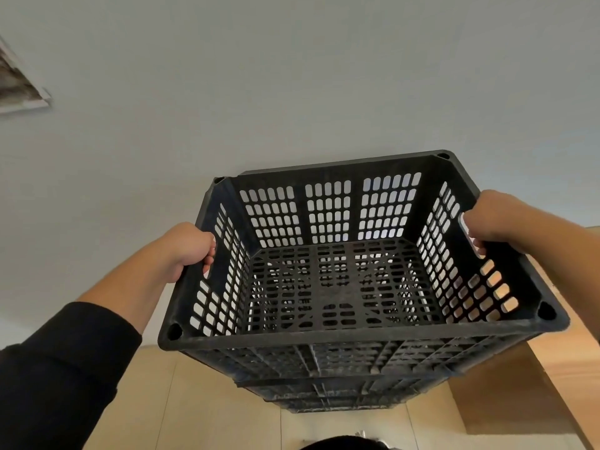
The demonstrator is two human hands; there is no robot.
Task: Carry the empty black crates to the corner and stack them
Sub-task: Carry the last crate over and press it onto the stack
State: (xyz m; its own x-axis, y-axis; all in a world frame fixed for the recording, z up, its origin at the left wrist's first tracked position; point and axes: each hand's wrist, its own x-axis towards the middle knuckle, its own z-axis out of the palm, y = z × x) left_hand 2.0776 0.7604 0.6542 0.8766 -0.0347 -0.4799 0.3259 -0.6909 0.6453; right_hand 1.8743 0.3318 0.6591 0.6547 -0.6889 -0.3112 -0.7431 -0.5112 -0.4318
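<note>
An empty black crate (344,336) with slotted walls and floor fills the middle of the view, close to a pale wall. My left hand (186,246) grips its left handle slot, fingers curled through the opening. My right hand (493,219) grips the right handle slot the same way. The crate is upright, directly over a stack of black crates (324,394) whose edges show below its front wall. Whether it rests on the stack or hangs just above it I cannot tell.
A pale grey wall (292,76) stands right behind the crates. A wooden surface (571,368) runs along the right side. Beige floor tiles (194,410) lie below. A framed picture (16,82) hangs at the far left.
</note>
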